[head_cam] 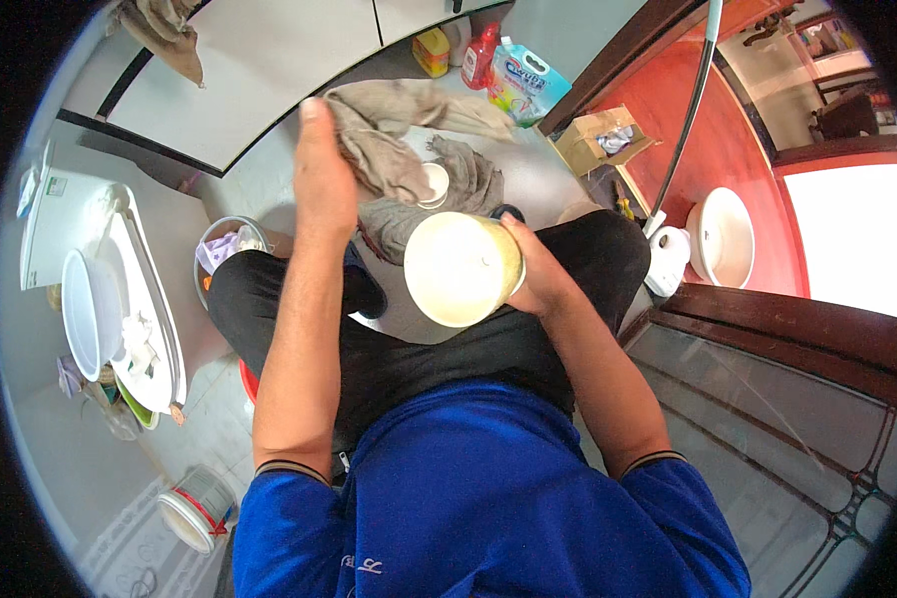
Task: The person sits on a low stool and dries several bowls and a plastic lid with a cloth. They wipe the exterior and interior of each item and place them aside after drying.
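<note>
My left hand [323, 183], raised with the thumb up, grips a grey-brown rag [377, 142] whose far end swings out, slightly blurred. In my right hand [537, 273] is a cream-yellow plastic tub [456, 273], held by its side over my lap with its round pale face tilted toward me. Whether that face is the open mouth or the base is hard to tell. Beyond the tub, another grey cloth [478, 179] lies crumpled on the floor. A small white round container [435, 182] rests at that cloth, partly covered by the rag.
A waste bin [202, 280] stands by my left knee. Ahead are a red bottle [480, 56] and a detergent pouch [527, 82]. To the right are a cardboard box [587, 142], a white jug [667, 261] and a basin [725, 238]. A sink [168, 336] and paint bucket [198, 508] are left.
</note>
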### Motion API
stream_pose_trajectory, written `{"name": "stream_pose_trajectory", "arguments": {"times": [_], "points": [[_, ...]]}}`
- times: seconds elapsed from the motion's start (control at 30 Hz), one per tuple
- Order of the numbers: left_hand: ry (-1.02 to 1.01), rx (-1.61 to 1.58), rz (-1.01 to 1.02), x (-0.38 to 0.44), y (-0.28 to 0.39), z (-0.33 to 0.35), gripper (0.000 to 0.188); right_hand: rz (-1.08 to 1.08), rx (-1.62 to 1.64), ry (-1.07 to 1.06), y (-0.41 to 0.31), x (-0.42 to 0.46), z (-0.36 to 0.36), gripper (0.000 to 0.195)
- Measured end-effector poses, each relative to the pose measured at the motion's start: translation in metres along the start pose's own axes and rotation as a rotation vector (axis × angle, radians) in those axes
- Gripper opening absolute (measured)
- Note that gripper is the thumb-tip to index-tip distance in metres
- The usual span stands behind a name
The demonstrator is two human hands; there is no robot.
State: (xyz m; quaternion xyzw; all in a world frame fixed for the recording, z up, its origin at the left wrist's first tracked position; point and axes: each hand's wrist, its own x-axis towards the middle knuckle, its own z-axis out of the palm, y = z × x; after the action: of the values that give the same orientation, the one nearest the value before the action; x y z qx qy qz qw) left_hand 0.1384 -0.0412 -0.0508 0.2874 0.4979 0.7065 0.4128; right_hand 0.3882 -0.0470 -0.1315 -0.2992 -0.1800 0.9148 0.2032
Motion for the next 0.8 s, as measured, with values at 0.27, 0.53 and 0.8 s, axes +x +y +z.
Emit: {"name": "stream_pose_trajectory", "arguments": {"times": [0.27, 0.53, 0.8], "points": [[-0.063, 0.017, -0.102, -0.046, -0.008, -0.016, 0.042, -0.088, 0.033, 0.123, -0.018, -0.008, 0.019, 0.064], [-0.265, 0.460, -0.163, -0.084, -0.029, -0.024, 0.035, -0.109, -0.019, 0.120, -0.027, -0.009, 0.023, 0.067], [-0.182, 0.495, -0.197, -0.080, -0.053, -0.023, 0.022, -0.104, 0.068, 0.109, -0.014, -0.004, 0.015, 0.064]]}}
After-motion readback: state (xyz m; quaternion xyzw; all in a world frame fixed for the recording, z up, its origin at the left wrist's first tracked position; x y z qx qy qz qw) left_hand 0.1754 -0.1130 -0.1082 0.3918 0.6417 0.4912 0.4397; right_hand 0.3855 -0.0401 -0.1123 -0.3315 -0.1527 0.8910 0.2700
